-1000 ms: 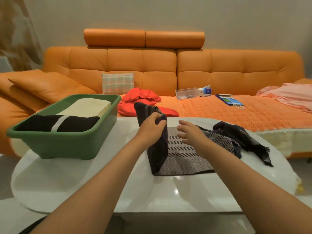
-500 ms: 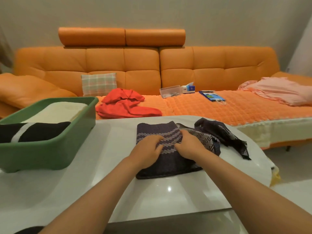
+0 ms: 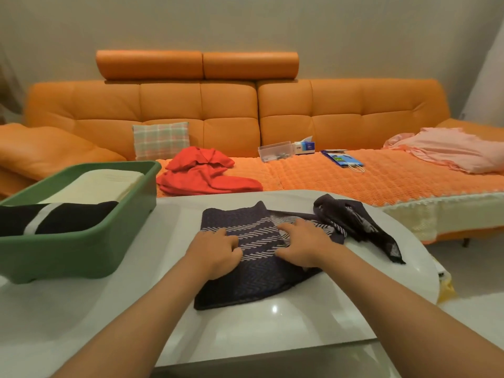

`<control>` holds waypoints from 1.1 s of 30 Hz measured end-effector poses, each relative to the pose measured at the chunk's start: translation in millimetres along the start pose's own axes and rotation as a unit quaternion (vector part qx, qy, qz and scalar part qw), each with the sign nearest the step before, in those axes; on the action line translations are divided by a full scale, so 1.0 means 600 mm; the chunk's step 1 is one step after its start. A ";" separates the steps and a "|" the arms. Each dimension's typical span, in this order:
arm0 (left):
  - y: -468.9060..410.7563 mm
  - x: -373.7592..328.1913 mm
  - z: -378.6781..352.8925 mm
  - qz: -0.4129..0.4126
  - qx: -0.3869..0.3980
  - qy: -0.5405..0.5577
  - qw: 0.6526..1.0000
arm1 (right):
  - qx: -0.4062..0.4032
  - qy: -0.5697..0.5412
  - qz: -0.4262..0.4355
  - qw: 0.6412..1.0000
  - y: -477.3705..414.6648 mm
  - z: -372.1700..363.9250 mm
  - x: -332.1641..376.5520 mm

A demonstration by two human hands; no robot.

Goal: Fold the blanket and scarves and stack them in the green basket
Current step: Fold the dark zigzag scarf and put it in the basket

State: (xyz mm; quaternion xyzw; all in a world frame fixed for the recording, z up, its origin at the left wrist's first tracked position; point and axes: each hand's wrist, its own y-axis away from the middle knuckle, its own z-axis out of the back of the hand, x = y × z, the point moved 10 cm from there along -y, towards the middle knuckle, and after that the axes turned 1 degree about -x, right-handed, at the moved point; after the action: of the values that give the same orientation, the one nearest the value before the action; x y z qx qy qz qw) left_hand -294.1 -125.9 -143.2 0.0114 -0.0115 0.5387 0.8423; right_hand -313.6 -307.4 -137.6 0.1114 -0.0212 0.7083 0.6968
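A dark navy knitted scarf with white zigzag stripes (image 3: 246,282) lay folded on the glossy white table (image 3: 81,317), its loose end bunched to the right. The left hand (image 3: 215,252) rested on the fold's left side with its fingers (image 3: 231,245) bent; whether they pinched the cloth could not be told. The right hand (image 3: 302,246) pressed down beside it, fingers nearly straight and spread. To the left, apart from the scarf, stood the green plastic basket (image 3: 81,249), holding a folded cream blanket (image 3: 106,184) and, in front of it, a folded black scarf with a white stripe (image 3: 68,218). Behind the table, a red garment (image 3: 201,173) lay on the orange sofa (image 3: 229,107).
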 end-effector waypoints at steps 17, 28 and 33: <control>-0.002 0.099 -0.084 0.022 0.021 0.056 0.998 | 0.067 -0.009 0.129 0.989 -0.018 -0.074 0.136; 0.020 0.210 -0.047 0.110 0.044 0.048 0.992 | -0.085 -0.128 0.169 0.974 -0.030 -0.015 0.188; -0.014 0.118 0.010 0.062 -0.059 0.023 0.996 | -0.222 0.048 0.018 0.974 -0.053 0.055 0.053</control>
State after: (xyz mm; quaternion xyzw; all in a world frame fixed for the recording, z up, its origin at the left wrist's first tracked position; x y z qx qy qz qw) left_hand -256.9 -65.7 -135.2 -0.0516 -0.0248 0.5886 0.8064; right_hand -277.7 -281.2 -103.7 -0.0801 -0.1466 0.7030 0.6913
